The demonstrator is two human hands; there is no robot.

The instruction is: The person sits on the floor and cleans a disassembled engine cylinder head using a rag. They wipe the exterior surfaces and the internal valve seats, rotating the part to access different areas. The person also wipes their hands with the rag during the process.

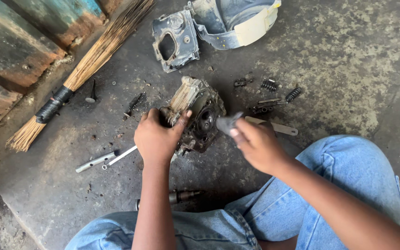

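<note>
A grimy, finned metal engine part (202,115) stands on the concrete floor in front of me. My left hand (156,136) grips its left side, thumb pressed on its face. My right hand (255,144) pinches a small grey pad (228,122), held against the part's dark round opening. The pad looks blurred.
A straw broom (86,65) lies at the left. A grey metal cover (174,39) and a cut plastic container (237,21) sit at the top. Springs (281,90) and small parts lie to the right, a flat metal bar (278,128), a metal tube (96,161), a tool (181,196). My jeans (339,185) fill the bottom.
</note>
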